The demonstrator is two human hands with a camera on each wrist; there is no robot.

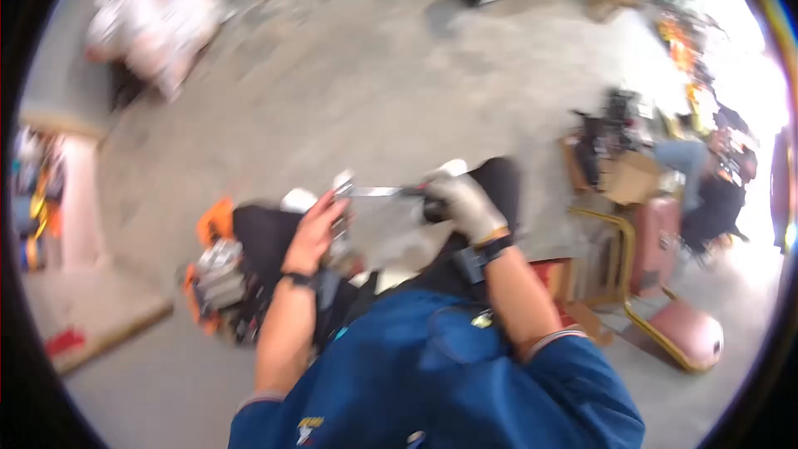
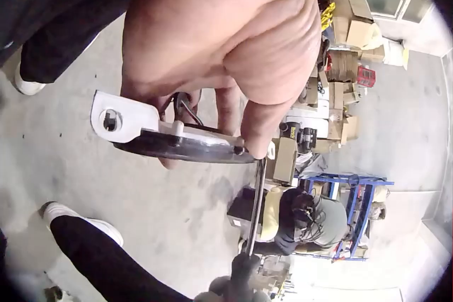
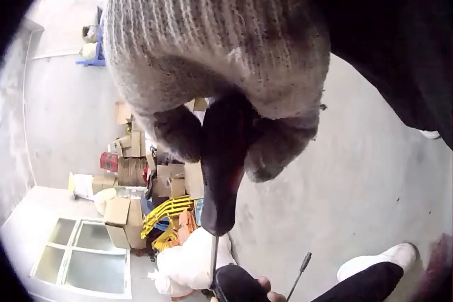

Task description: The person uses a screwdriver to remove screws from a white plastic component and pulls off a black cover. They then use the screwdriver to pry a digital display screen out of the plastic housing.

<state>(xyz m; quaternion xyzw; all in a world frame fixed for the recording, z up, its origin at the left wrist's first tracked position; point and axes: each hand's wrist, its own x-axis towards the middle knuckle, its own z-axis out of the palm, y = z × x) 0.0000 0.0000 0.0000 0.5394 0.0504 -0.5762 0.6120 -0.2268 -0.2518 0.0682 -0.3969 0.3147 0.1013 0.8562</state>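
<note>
One small part, pale metal with a curved black edge, is held up in the air between the person's knees. It looks light and stiff, its metal probably smooth enough to slip; the rim, clear of the screwdriver, seems the surest hold. The bare left hand pinches it, fingers clamped about its middle and far end, while a holed tab juts out past them at the near end. Just beside one fingertip, the screwdriver's shaft reaches the part; whether it is seated cannot be told. The gloved right hand grips the black handle, digits closed on opposite sides. Beyond lie grey floor and a white shoe.
</note>
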